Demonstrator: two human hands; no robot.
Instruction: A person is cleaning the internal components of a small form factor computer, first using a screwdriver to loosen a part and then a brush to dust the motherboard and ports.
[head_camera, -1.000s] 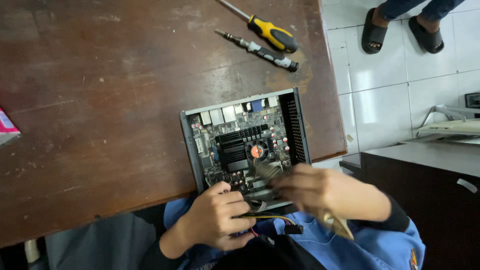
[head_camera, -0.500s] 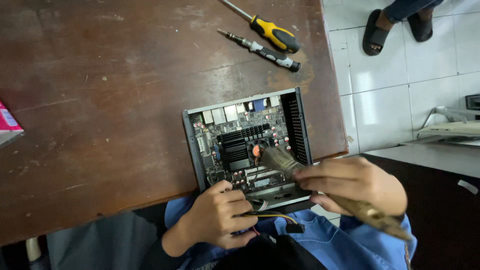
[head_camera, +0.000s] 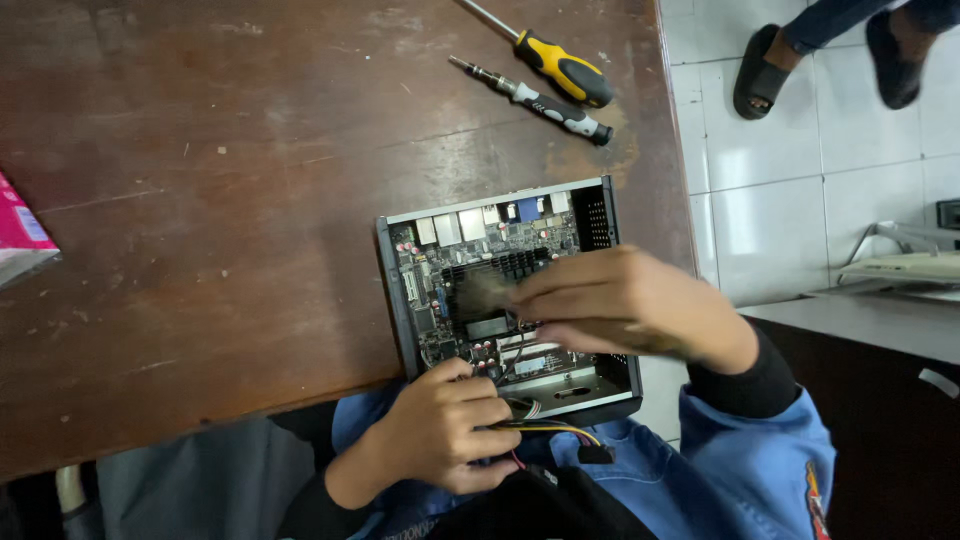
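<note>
A small open computer case (head_camera: 604, 214) lies at the near edge of a brown wooden table (head_camera: 200, 200), its circuit board (head_camera: 470, 240) and black heatsink exposed. My right hand (head_camera: 630, 305) hovers over the board, shut on a brush whose blurred bristles (head_camera: 485, 293) sit on the heatsink. My left hand (head_camera: 440, 425) grips the case's near left corner, right by a bundle of yellow, red and black cables (head_camera: 560, 430) that leaves the case there. Much of the board's right half is hidden by my right hand.
Two screwdrivers lie at the table's far right: a yellow-and-black one (head_camera: 560, 68) and a slimmer black one (head_camera: 545, 100). A pink packet (head_camera: 20, 235) pokes in at the left edge. Another person's sandalled feet (head_camera: 765, 70) stand on the white tiled floor. A dark cabinet (head_camera: 870, 380) stands at right.
My right hand has swept the brush leftward and further across the board, from the near right corner onto the heatsink. My left hand stays on the case's near corner.
</note>
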